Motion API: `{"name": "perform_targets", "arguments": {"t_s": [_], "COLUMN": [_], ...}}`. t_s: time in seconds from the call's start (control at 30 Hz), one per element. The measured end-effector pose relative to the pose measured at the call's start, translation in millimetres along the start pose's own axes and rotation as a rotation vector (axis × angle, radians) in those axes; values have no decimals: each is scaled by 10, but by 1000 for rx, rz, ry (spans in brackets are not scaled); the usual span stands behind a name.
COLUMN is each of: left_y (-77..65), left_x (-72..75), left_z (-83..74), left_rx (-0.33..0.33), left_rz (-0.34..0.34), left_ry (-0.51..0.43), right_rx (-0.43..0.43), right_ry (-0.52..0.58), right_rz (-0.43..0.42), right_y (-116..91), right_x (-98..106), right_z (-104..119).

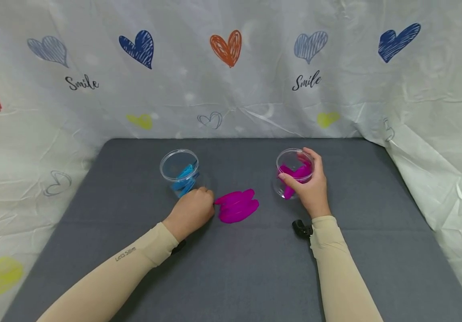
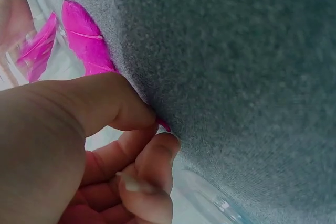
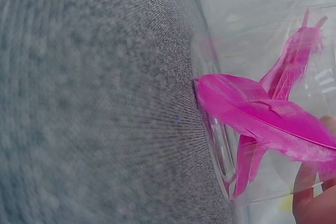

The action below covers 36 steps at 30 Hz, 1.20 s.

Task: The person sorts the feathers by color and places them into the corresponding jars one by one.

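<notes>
Several magenta feathers (image 1: pixel 238 208) lie in a small pile on the grey cloth in the middle of the table. At the pile's left end, my left hand (image 1: pixel 194 209) pinches the quill of a magenta feather; its dark tip (image 2: pixel 165 125) pokes out between thumb and finger in the left wrist view. On the right, my right hand (image 1: pixel 313 188) grips a clear cup (image 1: pixel 278 185), thumb at the near side and fingers round the far side. Inside that cup, several magenta feathers (image 3: pixel 262 111) lean across one another.
A second clear cup (image 1: pixel 167 172) with blue feathers (image 1: pixel 185 179) stands just behind my left hand. Behind the grey-covered table (image 1: pixel 231 277) hangs a white curtain (image 1: pixel 182 98) printed with hearts, which also runs down both sides.
</notes>
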<state>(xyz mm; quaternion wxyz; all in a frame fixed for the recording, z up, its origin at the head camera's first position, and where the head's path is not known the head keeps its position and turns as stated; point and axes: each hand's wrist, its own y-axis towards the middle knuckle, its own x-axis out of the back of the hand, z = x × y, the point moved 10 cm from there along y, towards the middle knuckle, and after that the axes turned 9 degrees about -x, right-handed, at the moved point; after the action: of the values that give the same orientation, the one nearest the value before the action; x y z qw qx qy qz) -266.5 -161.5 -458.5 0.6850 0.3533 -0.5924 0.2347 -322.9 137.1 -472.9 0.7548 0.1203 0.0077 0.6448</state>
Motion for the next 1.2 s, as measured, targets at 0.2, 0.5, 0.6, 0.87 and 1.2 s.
{"name": "perform_targets", "arguments": {"t_s": [0.2, 0.5, 0.6, 0.87, 1.2], "left_y": [5, -1, 18, 215, 697], "left_x": [10, 154, 226, 482, 1019], "left_z": [41, 53, 59, -8, -204], "left_rx": [51, 77, 86, 34, -22], "left_rz": [14, -39, -49, -85, -130], "left_ry": [-48, -57, -82, -138, -176], "right_rx": [2, 0, 1, 3, 9], "right_ry": [-8, -27, -22, -26, -17], "right_rz": [-2, -2, 0, -1, 6], "right_y": [4, 12, 11, 2, 4], "right_x": [3, 0, -3, -2, -5], "right_z": [-3, 9, 3, -17, -3]}}
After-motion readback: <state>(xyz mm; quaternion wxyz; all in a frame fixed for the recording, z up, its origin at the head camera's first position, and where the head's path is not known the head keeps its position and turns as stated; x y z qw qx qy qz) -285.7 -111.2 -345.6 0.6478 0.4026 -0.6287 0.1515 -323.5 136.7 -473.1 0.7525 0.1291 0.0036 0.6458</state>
